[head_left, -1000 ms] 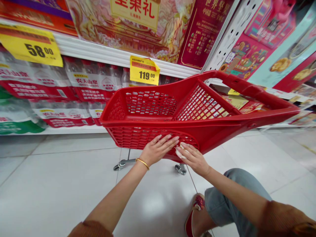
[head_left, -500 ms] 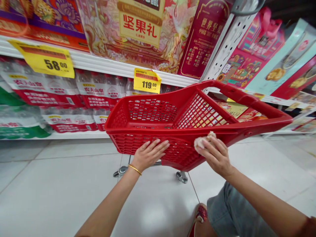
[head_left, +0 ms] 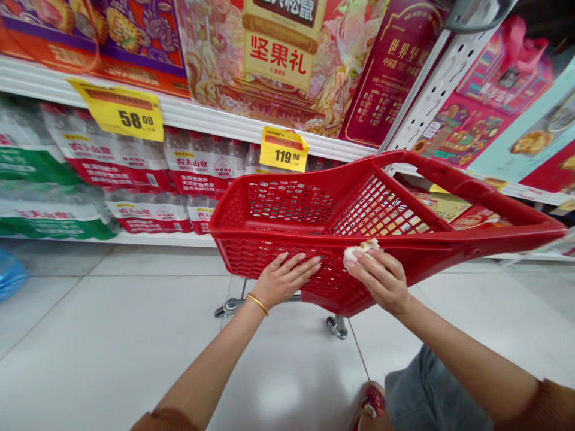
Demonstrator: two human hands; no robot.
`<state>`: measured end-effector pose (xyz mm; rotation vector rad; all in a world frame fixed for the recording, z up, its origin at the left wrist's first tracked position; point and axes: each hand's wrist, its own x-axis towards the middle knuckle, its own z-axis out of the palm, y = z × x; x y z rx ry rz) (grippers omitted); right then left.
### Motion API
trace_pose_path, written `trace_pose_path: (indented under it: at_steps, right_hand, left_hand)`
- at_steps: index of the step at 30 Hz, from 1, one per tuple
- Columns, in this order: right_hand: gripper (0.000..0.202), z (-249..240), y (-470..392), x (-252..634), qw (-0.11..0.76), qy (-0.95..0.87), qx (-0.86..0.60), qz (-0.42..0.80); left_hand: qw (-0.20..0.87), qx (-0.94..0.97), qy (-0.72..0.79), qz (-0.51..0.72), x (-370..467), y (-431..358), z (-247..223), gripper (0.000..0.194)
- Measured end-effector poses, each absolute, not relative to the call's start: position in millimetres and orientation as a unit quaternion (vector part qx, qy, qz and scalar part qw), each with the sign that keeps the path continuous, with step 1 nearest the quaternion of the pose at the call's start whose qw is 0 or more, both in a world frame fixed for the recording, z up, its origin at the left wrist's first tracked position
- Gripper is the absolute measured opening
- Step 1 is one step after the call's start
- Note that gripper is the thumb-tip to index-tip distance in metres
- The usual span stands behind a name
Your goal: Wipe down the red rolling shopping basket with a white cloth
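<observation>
A red plastic shopping cart (head_left: 269,236) stands sideways in front of me, its handle end to the right. My left hand (head_left: 287,278) lies flat on the meshed near side, fingers stretched toward the right. A crumpled whitish cloth (head_left: 357,252) is in my right hand (head_left: 384,278), pressed against the same side just under the rim. The palm and the cloth's underside are hidden. Nothing shows inside the basket part. Below it are the grey castors (head_left: 336,327).
Behind the cart, a white shelf (head_left: 215,114) carries gift boxes (head_left: 278,66), with packs of bottled water (head_left: 108,158) beneath. Yellow price tags (head_left: 285,149) hang from its edge. A blue plastic object (head_left: 9,274) is at the left edge. My shoe (head_left: 372,400) is on the tiled floor.
The view has shifted, so shelf and cart appear farther right. My right hand has slid the cloth leftward along the cart's side, closer to my left hand, which stays flat on the mesh.
</observation>
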<state>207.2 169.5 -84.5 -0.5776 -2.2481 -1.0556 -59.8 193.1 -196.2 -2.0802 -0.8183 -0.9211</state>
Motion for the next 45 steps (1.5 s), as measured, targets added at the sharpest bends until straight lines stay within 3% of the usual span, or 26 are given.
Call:
trace_pose_path:
  at_steps: [7, 16, 23, 31, 34, 45]
  right_hand:
    - [0.061, -84.1, 178.4, 176.2, 0.322, -0.857, -0.2, -0.349]
    - [0.055, -84.6, 186.0, 151.5, 0.314, -0.87, -0.202, -0.323]
    - [0.047, -76.7, 193.0, 120.6, 0.314, -0.871, -0.204, -0.319]
    - [0.057, -64.9, 194.4, 131.8, 0.338, -0.848, -0.221, -0.343]
    - [0.053, -63.6, 196.8, 127.4, 0.338, -0.844, -0.229, -0.348]
    - [0.04, -67.9, 210.8, 89.6, 0.305, -0.867, -0.228, -0.321]
  left_hand:
    - [0.344, -0.813, -0.324, -0.34, -61.9, 196.5, -195.3, 0.053]
    - [0.35, -0.818, -0.326, -0.321, -67.3, 204.3, -196.1, 0.052]
    - [0.281, -0.859, -0.324, -0.28, -70.7, 212.5, -202.3, 0.046]
    - [0.309, -0.776, -0.435, -0.337, -97.0, 213.8, -212.8, 0.064]
    - [0.3, -0.768, -0.45, -0.343, -100.2, 216.9, -216.6, 0.07]
    - [0.305, -0.775, -0.438, -0.34, -96.2, 212.7, -210.5, 0.063]
